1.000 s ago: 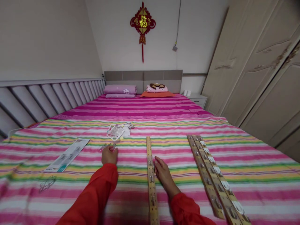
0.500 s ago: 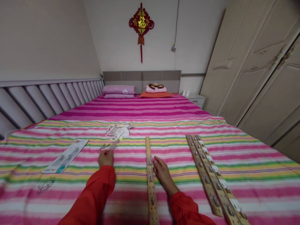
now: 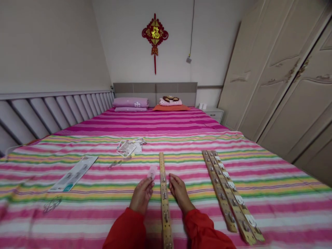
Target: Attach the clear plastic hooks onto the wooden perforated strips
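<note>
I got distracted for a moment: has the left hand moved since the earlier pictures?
Yes: judged against the packaging pile, the left hand has moved right and down in the view, close beside the lone tan strip.

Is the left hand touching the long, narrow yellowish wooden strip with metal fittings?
Apart. The head view shows multicoloured striped cloth in the gap between the left hand and the yellowish wooden strip.

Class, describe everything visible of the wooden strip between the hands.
The strip looks like pale yellowish wood: long, narrow, dotted with small dark holes. Metal pieces sit spaced along it; the far stretch shows none. It lies flat on the striped cloth, running away from the camera, between the left hand and the right hand; finger contact is unclear. The lower picture edge cuts its near end.
</note>
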Demonstrator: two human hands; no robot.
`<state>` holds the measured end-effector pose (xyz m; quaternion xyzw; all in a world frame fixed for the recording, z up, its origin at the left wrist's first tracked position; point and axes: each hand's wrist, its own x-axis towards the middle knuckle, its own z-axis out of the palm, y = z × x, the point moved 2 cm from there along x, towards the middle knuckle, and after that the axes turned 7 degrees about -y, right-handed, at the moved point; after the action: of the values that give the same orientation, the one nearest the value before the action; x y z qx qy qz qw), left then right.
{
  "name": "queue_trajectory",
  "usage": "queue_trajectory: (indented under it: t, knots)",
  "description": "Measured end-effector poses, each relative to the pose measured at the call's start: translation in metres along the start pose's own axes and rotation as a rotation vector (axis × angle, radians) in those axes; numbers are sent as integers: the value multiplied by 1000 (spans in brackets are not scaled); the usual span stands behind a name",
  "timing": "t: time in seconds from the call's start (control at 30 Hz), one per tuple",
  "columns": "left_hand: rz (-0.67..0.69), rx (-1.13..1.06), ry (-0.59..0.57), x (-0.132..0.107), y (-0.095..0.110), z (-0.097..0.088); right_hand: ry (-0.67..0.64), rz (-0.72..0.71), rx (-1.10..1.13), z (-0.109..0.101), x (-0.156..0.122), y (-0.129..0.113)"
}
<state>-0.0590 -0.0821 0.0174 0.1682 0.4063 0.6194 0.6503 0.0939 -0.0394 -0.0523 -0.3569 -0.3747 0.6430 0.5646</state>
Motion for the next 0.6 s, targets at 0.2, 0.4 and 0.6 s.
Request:
queue_trajectory:
  t: [0.2,0.4,0.6]
  knots:
    - [-2,37,-5,-22,3,5,7,-59,16,0,-8,-8]
    - [-11,70,6,-34,2,4,46,-81,-14,8,-31,-15]
    - [53,170,-39,-36,-4,8,31,-104,-57,26,-48,-39]
